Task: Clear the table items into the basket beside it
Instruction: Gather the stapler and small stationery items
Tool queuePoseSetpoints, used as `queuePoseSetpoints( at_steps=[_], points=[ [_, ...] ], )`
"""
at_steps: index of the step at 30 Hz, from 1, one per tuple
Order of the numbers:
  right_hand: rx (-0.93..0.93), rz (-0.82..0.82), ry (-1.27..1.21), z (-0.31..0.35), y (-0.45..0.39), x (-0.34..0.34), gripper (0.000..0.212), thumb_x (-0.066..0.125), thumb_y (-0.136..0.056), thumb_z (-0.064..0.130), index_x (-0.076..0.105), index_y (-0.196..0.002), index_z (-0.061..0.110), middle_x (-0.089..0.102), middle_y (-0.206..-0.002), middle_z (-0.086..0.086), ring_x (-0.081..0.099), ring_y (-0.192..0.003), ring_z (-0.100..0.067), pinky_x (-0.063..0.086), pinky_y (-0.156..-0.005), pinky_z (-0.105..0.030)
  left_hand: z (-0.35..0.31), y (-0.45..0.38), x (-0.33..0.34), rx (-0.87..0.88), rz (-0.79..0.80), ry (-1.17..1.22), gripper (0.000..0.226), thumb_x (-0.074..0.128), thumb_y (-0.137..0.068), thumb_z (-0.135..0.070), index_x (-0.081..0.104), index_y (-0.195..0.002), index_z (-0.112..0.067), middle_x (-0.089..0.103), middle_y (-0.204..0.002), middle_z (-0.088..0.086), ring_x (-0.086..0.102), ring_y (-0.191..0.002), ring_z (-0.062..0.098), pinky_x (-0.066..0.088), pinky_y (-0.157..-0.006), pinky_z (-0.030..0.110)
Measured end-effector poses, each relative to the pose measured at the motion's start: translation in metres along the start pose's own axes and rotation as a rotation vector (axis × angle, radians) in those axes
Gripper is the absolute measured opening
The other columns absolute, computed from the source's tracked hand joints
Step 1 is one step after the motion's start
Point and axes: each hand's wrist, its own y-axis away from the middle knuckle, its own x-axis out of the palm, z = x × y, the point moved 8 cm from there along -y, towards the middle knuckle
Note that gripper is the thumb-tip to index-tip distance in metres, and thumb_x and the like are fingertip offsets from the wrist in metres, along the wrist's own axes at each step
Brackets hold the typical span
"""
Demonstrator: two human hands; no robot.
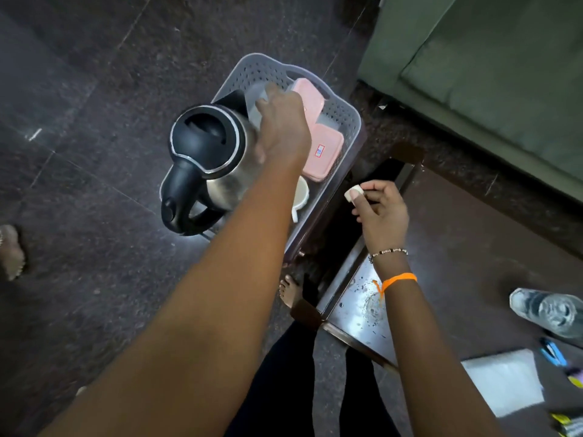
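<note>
Your left hand reaches down into the grey basket on the floor, left of the table, fingers curled on a clear container (blurred, can't tell more). Kettle sits at the basket's left side w/ pink boxes right of it and a white cup at the near end. Your right hand pinches a small white item over the table edge. Bottle, white pad lie on the table at near right.

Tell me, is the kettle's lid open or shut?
Shut. The kettle has its black lid sitting flat inside the silver rim, with no gap showing.
</note>
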Motion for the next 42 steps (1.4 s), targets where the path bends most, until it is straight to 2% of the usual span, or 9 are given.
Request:
queuePoseSetpoints(
  at_steps=[2, 5, 6, 10, 19, 27, 31, 36, 42],
  points=[
    [-0.030, -0.040, -0.003, 0.010, -0.017, 0.000, 0.020, 0.070, -0.079, 0.012, 0.057, -0.075, 0.027, 0.066, -0.082, -0.009, 0.058, -0.065, -0.019, 0.049, -0.069, -0.037, 0.004, -0.014, 0.010, -0.009, 0.041, -0.036, 0.039, 0.035, -0.091, 0.008, 0.052, -0.124, -0.002, 0.036, -0.141, 0.018, 0.039, -0.126, 0.035, 0.042, -0.097, 0.043],
    [-0.145, -0.083, 0.098, 0.033, -0.049, 0.007, 0.012, 0.072, -0.076, 0.011, 0.069, -0.087, 0.010, 0.068, -0.084, -0.003, 0.056, -0.063, 0.003, 0.046, -0.069, -0.011, 0.006, -0.027, 0.026, -0.013, 0.133, -0.097, 0.038, 0.037, -0.093, 0.005, 0.050, -0.128, -0.003, 0.034, -0.144, 0.020, 0.037, -0.130, 0.036, 0.039, -0.102, 0.041],
    [-0.180, -0.086, 0.154, 0.041, -0.059, 0.011, 0.016, 0.069, -0.077, 0.010, 0.070, -0.092, 0.007, 0.070, -0.089, -0.005, 0.058, -0.067, 0.002, 0.048, -0.072, -0.010, 0.006, -0.028, 0.032, -0.013, 0.162, -0.106, 0.038, 0.038, -0.093, 0.004, 0.050, -0.128, -0.004, 0.035, -0.143, 0.020, 0.038, -0.130, 0.035, 0.040, -0.102, 0.041],
    [-0.285, -0.049, 0.366, 0.064, -0.093, 0.036, 0.030, 0.054, -0.081, -0.001, 0.069, -0.106, 0.005, 0.063, -0.112, -0.020, 0.060, -0.100, -0.029, 0.043, -0.092, -0.027, 0.008, -0.029, 0.049, -0.035, 0.249, -0.130, 0.038, 0.042, -0.093, -0.001, 0.046, -0.131, -0.003, 0.036, -0.141, 0.019, 0.040, -0.127, 0.036, 0.041, -0.101, 0.041],
    [-0.227, 0.203, 0.824, 0.053, -0.129, 0.077, 0.039, 0.044, -0.086, 0.002, 0.066, -0.114, 0.018, 0.061, -0.126, -0.015, 0.057, -0.116, -0.034, 0.045, -0.101, -0.034, 0.008, -0.021, 0.070, 0.023, 0.402, -0.212, 0.044, 0.040, -0.094, -0.011, 0.036, -0.137, -0.004, 0.038, -0.142, 0.020, 0.040, -0.131, 0.033, 0.037, -0.104, 0.040],
    [-0.231, 0.214, 0.734, 0.051, -0.117, 0.062, 0.036, 0.045, -0.090, 0.008, 0.064, -0.119, 0.015, 0.061, -0.128, -0.016, 0.055, -0.119, -0.035, 0.042, -0.105, -0.035, 0.003, -0.012, 0.071, 0.073, 0.411, -0.243, 0.049, 0.036, -0.095, -0.009, 0.027, -0.142, 0.000, 0.021, -0.153, 0.019, 0.031, -0.135, 0.035, 0.031, -0.107, 0.043],
    [-0.250, 0.133, 0.549, 0.053, -0.093, 0.042, 0.033, 0.045, -0.087, 0.003, 0.068, -0.111, 0.009, 0.067, -0.120, -0.013, 0.061, -0.113, -0.028, 0.043, -0.102, -0.032, -0.003, 0.005, 0.052, 0.087, 0.262, 0.089, 0.043, 0.042, -0.089, -0.004, 0.043, -0.132, -0.003, 0.040, -0.141, 0.017, 0.042, -0.128, 0.034, 0.035, -0.105, 0.042],
    [-0.242, 0.082, 0.330, 0.038, -0.043, 0.005, 0.021, 0.055, -0.085, 0.002, 0.070, -0.099, 0.005, 0.071, -0.105, -0.013, 0.066, -0.090, -0.021, 0.045, -0.081, -0.016, -0.018, 0.066, 0.036, 0.118, 0.116, 0.471, 0.031, 0.047, -0.088, -0.004, 0.059, -0.117, -0.005, 0.057, -0.123, 0.016, 0.054, -0.113, 0.030, 0.036, -0.096, 0.030],
    [-0.052, 0.007, 0.117, -0.033, 0.017, -0.077, 0.017, 0.057, -0.083, 0.000, 0.070, -0.094, 0.002, 0.071, -0.094, -0.018, 0.062, -0.080, -0.022, 0.055, -0.084, -0.044, -0.052, 0.175, 0.084, 0.063, 0.340, 0.675, 0.023, 0.050, -0.089, -0.004, 0.068, -0.102, -0.009, 0.067, -0.106, 0.011, 0.060, -0.100, 0.019, 0.039, -0.082, 0.016]
  ],
)
